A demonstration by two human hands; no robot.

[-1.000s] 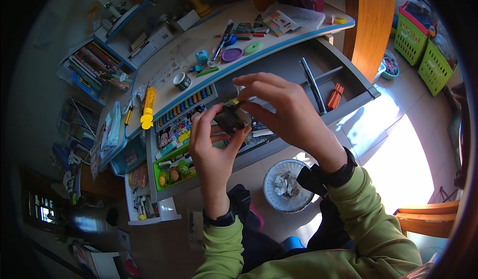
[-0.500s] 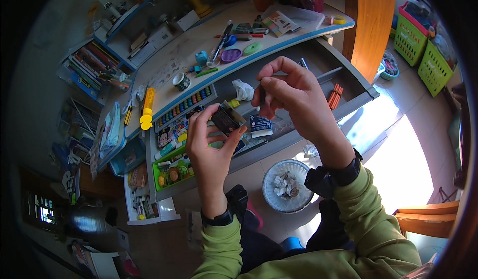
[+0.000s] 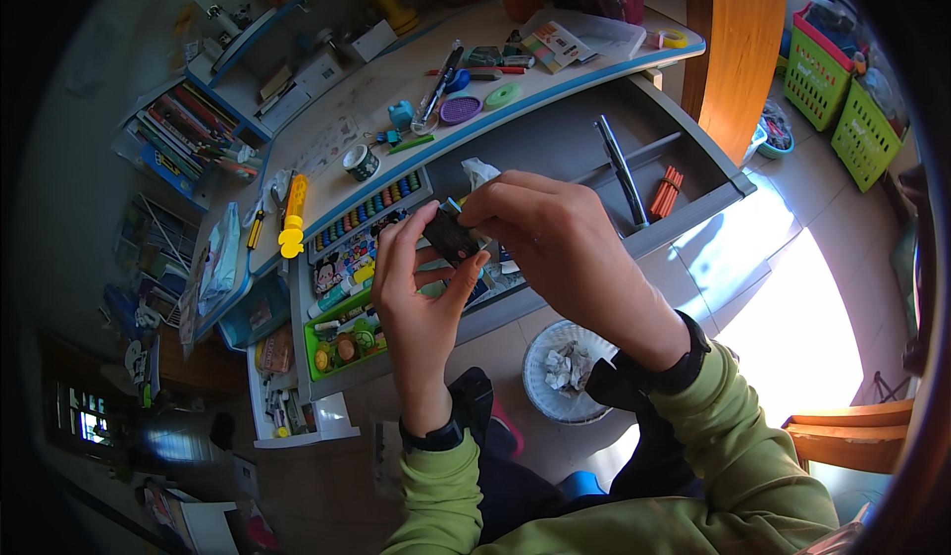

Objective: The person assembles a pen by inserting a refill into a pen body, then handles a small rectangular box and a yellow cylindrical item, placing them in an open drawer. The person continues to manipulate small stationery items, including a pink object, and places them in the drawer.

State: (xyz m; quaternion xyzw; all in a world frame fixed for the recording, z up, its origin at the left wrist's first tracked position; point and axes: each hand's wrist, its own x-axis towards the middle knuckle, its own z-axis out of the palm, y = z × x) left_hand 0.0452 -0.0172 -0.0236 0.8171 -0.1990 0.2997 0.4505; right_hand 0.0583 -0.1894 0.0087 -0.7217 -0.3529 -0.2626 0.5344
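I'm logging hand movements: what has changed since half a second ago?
The right hand has moved left and toward the body, back to the end of the small dark box; whether it holds anything is hidden. The left hand still holds the box; the orange stick bundle and white wastebasket stayed put.

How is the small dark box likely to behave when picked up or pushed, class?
The small dark box is probably light: the left hand holds it with just thumb and fingers. It may be fairly stiff, as its edges look straight under that grip. Its flat side suggests it would slide rather than roll.
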